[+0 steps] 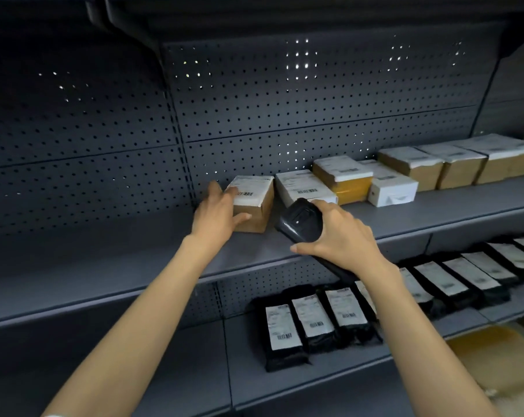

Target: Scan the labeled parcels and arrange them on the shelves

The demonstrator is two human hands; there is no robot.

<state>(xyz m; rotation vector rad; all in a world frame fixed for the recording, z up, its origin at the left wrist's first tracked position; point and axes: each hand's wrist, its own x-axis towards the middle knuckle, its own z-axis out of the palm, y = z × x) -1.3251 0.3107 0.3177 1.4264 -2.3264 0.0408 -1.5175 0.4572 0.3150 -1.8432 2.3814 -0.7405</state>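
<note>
A small brown cardboard parcel [256, 203] with a white barcode label on top stands on the grey middle shelf [134, 260]. My left hand [217, 216] rests against its left side, fingers spread over the top and front; the grip looks loose. My right hand [339, 236] is shut on a black handheld scanner [301, 221], whose head points toward the parcels. More labeled boxes [302, 186] run in a row to the right along the same shelf.
The lower shelf [314, 383] holds a row of several black bagged parcels [314, 323] with white labels. A brown carton [495, 356] sits at the lower right. Perforated dark back panels [284, 115] close the rear. The shelf's left half is bare.
</note>
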